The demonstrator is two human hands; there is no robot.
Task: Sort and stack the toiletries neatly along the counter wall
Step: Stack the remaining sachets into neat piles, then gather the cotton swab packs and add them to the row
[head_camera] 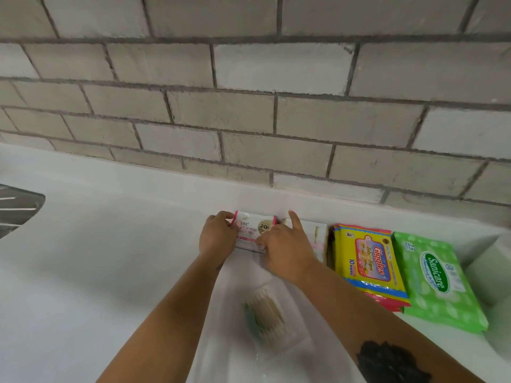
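Dove sachet (253, 230): white, pink-edged, at far wall | left hand (217, 239), right hand (286, 251) grips pinch its sides | near clear packet (266, 316) blurred

Home bathroom – white counter (110, 244), toiletries, block wall (249, 106)

A wall of pale grey rectangular blocks (249, 111) fills the upper, far half of the scene, laid in staggered rows with darker grey mortar lines between them. Some block faces look rough and slightly mottled. Where the wall ends, a smooth white counter (96, 244) begins, rising in a low rounded lip against the blocks and spreading flat toward the near edge. At the far left edge, a dark grey metallic surface with pale streaks (16, 207) cuts into the counter. On the right, the counter steps down into a white recess (489, 261). Light is soft and even.
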